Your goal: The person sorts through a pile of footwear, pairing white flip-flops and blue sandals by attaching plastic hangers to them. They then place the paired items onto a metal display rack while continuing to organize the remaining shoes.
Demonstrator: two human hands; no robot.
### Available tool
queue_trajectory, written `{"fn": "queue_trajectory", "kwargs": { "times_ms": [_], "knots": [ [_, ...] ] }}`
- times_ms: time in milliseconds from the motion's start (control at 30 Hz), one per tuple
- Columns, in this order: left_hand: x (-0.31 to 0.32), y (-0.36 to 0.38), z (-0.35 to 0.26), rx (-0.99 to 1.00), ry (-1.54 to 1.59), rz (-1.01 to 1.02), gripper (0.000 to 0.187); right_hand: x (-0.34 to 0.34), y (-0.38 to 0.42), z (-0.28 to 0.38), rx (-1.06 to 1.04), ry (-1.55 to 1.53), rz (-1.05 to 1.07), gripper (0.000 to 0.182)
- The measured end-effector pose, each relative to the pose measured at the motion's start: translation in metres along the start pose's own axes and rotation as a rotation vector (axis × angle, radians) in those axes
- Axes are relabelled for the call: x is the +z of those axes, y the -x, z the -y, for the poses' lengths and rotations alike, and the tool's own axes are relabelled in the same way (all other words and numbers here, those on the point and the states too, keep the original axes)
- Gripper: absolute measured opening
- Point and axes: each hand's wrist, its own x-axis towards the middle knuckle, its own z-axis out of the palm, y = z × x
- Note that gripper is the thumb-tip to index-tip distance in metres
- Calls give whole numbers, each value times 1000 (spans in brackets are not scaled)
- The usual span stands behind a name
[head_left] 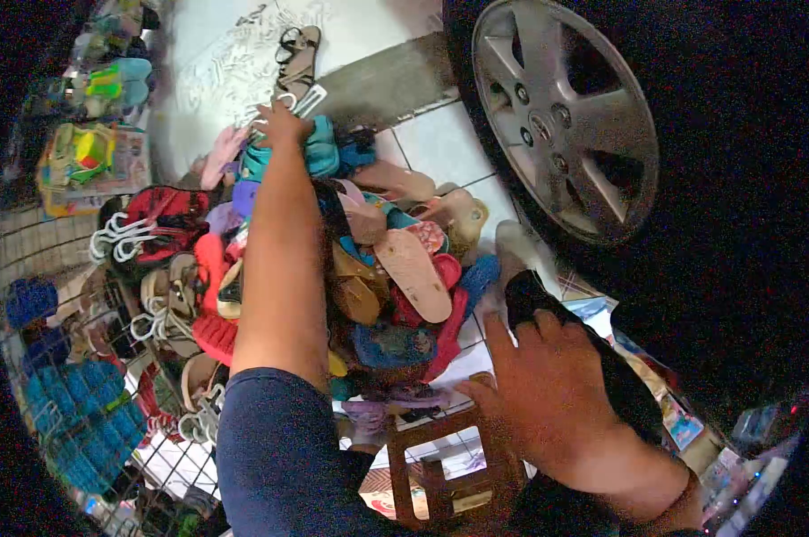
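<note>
My left hand (pixel 284 123) reaches far forward over the pile, its fingers closed around a white plastic shoe hanger (pixel 311 100). Just below it lie teal slippers (pixel 322 148); a strappy dark sandal (pixel 299 58) is beyond it. My right hand (pixel 552 385) is held low on the right with fingers stretched and thumb apart, over dark cloth, holding nothing. Between my arms spreads a heap of sandals and slippers, with a pink slipper (pixel 413 273) on top, a brown one (pixel 358 298) and a blue one (pixel 394 345) around it.
A car wheel (pixel 566 116) stands at upper right. Loose white hangers (pixel 234 76) are scattered on the tiled floor. A wire rack (pixel 167 461) with hanging footwear lines the left. A brown wooden stool (pixel 454 488) is at the bottom. Red-black sandals (pixel 167 215) carry white hangers.
</note>
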Motion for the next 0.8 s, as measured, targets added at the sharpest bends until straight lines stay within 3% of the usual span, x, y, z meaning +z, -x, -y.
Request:
{"fn": "queue_trajectory", "kwargs": {
  "times_ms": [200,300,467,800],
  "knots": [
    [31,-36,9,92,-39,21,83,0,-7,5,5,-2,12,65],
    [44,-46,7,101,53,-197,59,2,-9,4,-6,-18,3,65],
    [32,-35,8,122,-30,-112,57,5,-5,4,-42,-26,-18,65],
    [31,-31,-6,114,-54,-215,60,4,-8,8,-46,29,21,67]
  ]
}}
